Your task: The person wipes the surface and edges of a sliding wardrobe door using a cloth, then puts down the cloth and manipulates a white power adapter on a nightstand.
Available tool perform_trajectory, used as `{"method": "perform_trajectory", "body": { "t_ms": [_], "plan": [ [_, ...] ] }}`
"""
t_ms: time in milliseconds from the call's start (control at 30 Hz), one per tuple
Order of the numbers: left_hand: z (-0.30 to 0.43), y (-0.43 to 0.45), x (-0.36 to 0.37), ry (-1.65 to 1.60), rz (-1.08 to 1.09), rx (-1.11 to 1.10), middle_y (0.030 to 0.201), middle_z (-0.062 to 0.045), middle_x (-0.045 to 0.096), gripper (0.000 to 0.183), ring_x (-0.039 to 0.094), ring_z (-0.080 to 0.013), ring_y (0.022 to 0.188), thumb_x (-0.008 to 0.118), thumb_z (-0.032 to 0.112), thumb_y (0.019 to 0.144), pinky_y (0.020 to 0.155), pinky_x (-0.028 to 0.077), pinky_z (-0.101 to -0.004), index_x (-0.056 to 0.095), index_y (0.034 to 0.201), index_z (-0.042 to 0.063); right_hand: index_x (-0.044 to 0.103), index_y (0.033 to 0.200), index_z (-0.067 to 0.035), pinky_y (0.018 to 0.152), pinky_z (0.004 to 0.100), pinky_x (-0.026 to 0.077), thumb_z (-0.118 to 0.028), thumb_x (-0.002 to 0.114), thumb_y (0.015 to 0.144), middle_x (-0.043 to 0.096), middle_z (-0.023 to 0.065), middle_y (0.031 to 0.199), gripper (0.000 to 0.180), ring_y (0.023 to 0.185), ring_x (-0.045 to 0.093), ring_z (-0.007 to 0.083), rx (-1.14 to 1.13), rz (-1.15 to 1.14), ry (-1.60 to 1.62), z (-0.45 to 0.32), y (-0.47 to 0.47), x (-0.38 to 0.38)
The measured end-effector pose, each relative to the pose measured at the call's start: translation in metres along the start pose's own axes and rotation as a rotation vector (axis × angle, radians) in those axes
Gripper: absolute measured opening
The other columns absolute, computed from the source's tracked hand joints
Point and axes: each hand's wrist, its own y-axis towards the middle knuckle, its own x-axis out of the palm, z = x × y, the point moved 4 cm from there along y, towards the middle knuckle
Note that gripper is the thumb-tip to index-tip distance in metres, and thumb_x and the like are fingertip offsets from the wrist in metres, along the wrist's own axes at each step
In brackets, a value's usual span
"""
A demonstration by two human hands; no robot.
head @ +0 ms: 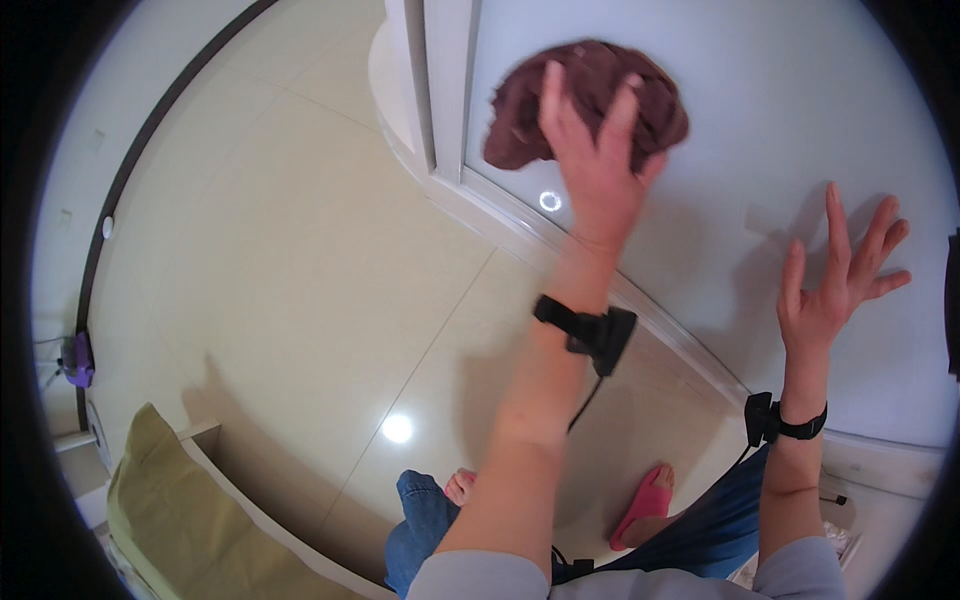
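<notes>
My left hand (600, 176) presses a bunched dark brown cloth (517, 127) against a smooth, pale door panel (712, 150). Its fingers are spread over the cloth, and both look slightly blurred. The cloth is near the panel's left edge, beside the white door frame (450, 97). Lower and to the right, my right hand (829, 300) holds nothing. Its fingers are apart in front of the same panel, where it casts a shadow; whether the fingertips touch the surface I cannot tell. Each wrist bears a black strap with a small device and a cable.
Glossy beige floor tiles (300, 247) spread left of the door's bottom rail (675, 319). A khaki fabric cover (195, 517) lies by a pale board edge (277, 540) at lower left. A purple object (79, 361) sits by the dark skirting (150, 120). A pink slipper (641, 506) is below me.
</notes>
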Motion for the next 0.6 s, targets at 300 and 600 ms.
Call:
{"method": "perform_trajectory", "body": {
  "t_ms": [300, 600],
  "plan": [
    [-0.121, 0.008, -0.051, 0.06, 0.154, -0.289, 0.133, -0.023, 0.038, 0.063, 0.039, -0.0353, 0.123, 0.065, 0.014, 0.076, 0.103, 0.033, -0.0436, 0.044, 0.134, 0.007, 0.051, 0.138, -0.018, 0.109, 0.0524, -0.017, -0.032, 0.063, 0.087, 0.024, 0.0185, 0.155, 0.055, 0.147, 0.012, 0.0331, -0.047, 0.012, -0.072, -0.001, 0.002, 0.009],
    [-0.108, -0.107, -0.036, 0.08, 0.297, -0.823, 0.125, -0.02, 0.046, 0.053, 0.048, -0.0304, 0.113, 0.056, 0.022, 0.095, 0.1, 0.038, -0.0391, 0.035, 0.133, -0.008, 0.052, 0.137, -0.023, 0.109, 0.0562, -0.008, -0.037, 0.065, 0.084, 0.028, 0.0182, 0.153, 0.057, 0.144, 0.019, 0.0364, -0.058, 0.099, -0.118, 0.001, 0.001, 0.014]
  ]
}}
